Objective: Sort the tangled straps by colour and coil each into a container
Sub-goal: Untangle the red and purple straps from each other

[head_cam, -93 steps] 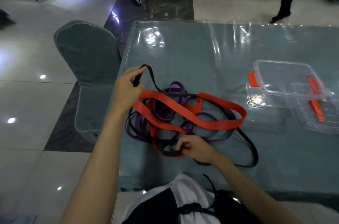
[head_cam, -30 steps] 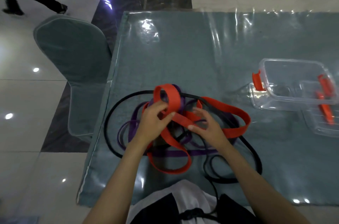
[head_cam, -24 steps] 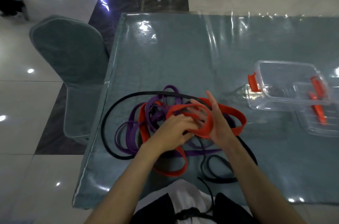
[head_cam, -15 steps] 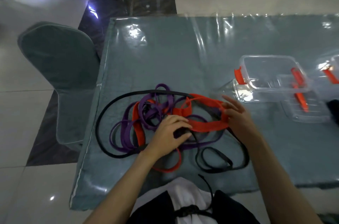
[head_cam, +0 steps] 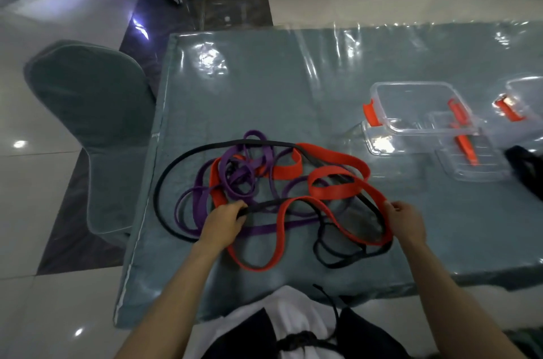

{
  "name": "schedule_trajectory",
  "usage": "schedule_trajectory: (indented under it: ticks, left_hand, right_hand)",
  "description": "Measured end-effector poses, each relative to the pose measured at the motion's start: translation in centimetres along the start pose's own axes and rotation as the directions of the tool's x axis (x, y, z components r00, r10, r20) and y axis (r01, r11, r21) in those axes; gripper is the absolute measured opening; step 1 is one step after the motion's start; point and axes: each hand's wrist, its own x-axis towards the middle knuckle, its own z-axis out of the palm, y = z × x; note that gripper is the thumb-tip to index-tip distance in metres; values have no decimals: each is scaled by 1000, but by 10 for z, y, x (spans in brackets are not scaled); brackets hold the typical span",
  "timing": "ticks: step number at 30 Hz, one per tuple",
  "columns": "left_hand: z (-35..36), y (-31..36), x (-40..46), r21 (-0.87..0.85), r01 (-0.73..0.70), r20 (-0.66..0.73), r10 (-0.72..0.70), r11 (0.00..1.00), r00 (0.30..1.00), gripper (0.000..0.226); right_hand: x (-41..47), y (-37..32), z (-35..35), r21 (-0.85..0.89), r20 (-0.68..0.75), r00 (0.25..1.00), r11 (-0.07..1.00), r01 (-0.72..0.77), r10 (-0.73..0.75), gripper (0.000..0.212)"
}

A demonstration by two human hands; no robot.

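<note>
A tangle of straps lies on the teal table [head_cam: 293, 88]: a wide red strap [head_cam: 338, 191], a purple strap [head_cam: 235, 173] and a thin black strap [head_cam: 164, 182]. My left hand [head_cam: 223, 220] pinches a black length at the tangle's near left. My right hand [head_cam: 407, 219] grips the red strap's loop at the right side, where a black length runs beside it. Clear plastic containers with orange clips [head_cam: 417, 108] stand at the right, apart from the straps.
A clear lid with an orange piece [head_cam: 473, 158] lies in front of the containers, and another container [head_cam: 520, 106] sits at the far right. A dark object [head_cam: 526, 170] touches the right edge. A grey-covered chair [head_cam: 88, 111] stands left of the table.
My hands have drawn apart: the right has pulled the red loop out to the right and nearer, the left has shifted left onto a black length. The tangle has spread wider.
</note>
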Motion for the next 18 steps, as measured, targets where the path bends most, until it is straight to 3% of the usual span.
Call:
schedule_trajectory:
  ticks: [2, 5, 7, 10, 13, 15, 18]
  left_hand:
    - [-3, 1, -1, -134, 13, -66, -22, 991, 998, 27]
    - [-13, 8, -3, -267, -27, -182, -23, 963, 983, 26]
    - [-18, 12, -4, -316, -56, -295, -42, 947, 955, 18]
    - [-30, 21, -2, -362, -83, -426, -86, 928, 901, 15]
    - [-45, 27, 6, -443, -79, -464, -153, 893, 873, 18]
    - [-56, 29, 13, -481, -86, -467, -172, 872, 867, 17]
    - [-72, 30, 23, -535, -93, -495, -222, 840, 840, 9]
  right_hand:
    - [-3, -6, 3, -32, 34, 998, 998, -48, 49, 27]
    - [-9, -28, 8, -51, 3, 999, 998, -35, 35, 53]
    - [-16, -46, 12, -33, -96, 987, 992, 124, -126, 64]
    - [-23, -72, 24, -20, -137, 872, 882, 471, -469, 60]
    - [-26, -95, 38, -129, 101, 791, 781, 612, -603, 80]
    - [-25, -105, 47, -240, 313, 811, 784, 572, -495, 97]
    - [-17, -109, 53, -443, 488, 794, 682, 582, -361, 93]
